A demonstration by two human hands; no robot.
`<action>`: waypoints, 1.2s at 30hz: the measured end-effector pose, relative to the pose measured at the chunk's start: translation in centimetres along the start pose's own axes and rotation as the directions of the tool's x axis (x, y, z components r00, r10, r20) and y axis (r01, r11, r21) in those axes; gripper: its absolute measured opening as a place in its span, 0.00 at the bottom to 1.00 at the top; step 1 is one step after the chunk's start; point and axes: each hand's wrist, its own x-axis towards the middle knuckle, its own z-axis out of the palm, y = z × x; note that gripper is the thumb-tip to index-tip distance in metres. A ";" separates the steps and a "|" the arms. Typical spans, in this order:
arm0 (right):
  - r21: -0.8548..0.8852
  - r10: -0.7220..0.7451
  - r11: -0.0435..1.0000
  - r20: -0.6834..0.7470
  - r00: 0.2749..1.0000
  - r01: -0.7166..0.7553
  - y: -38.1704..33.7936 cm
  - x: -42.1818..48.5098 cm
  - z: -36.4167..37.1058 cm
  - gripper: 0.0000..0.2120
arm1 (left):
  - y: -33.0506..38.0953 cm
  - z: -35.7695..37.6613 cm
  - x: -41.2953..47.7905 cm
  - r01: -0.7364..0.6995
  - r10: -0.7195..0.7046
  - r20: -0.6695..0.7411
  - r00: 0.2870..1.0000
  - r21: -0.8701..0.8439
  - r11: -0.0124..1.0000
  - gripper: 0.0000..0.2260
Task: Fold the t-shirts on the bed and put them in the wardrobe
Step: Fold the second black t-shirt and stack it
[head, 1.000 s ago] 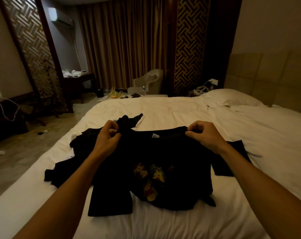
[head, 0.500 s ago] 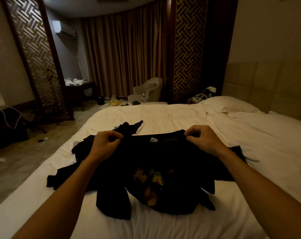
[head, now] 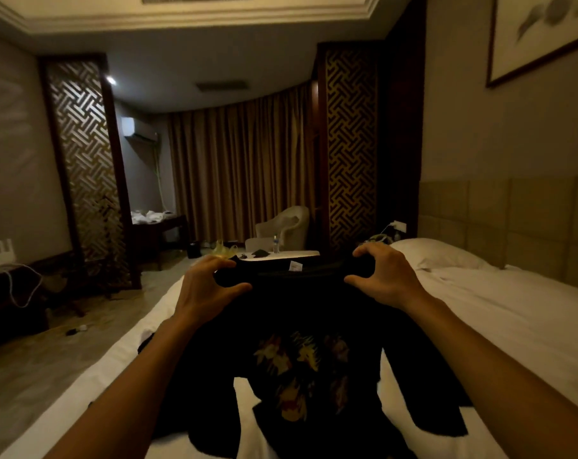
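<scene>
A black t-shirt (head: 301, 313) with a yellow and red print on its chest hangs in front of me above the white bed (head: 499, 313). My left hand (head: 208, 283) grips its left shoulder and my right hand (head: 383, 276) grips its right shoulder, with the collar and a white label between them. The shirt's lower part and sleeves drape down toward the sheet. More dark cloth (head: 148, 342) shows on the bed under my left forearm, mostly hidden. No wardrobe is in sight.
A white pillow (head: 440, 256) lies by the padded headboard (head: 512, 226) on the right. Beyond the bed stand a pale armchair (head: 287, 226), a dark desk (head: 158, 226) and brown curtains. Floor with small litter runs along the left side.
Both hands have lifted the black t-shirt by its shoulders off the bed and up in front of me. My view has tilted upward, so the ceiling now shows.
</scene>
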 end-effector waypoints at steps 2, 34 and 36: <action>-0.015 -0.052 0.999 -0.047 0.998 0.051 -1.1 1.0 -1.6 0.23 | 1.0 -1.4 1.2 -0.044 0.045 -0.054 0.998 0.012 0.999 0.25; -0.097 0.138 0.989 0.356 0.924 -0.111 10.1 -5.1 14.4 0.27 | -8.7 12.1 -4.6 0.095 -0.162 0.341 0.926 0.206 0.974 0.26; -0.109 0.163 0.986 0.407 0.899 -0.129 12.4 -6.1 18.0 0.28 | -10.9 15.3 -5.8 0.132 -0.208 0.387 0.898 0.213 0.968 0.27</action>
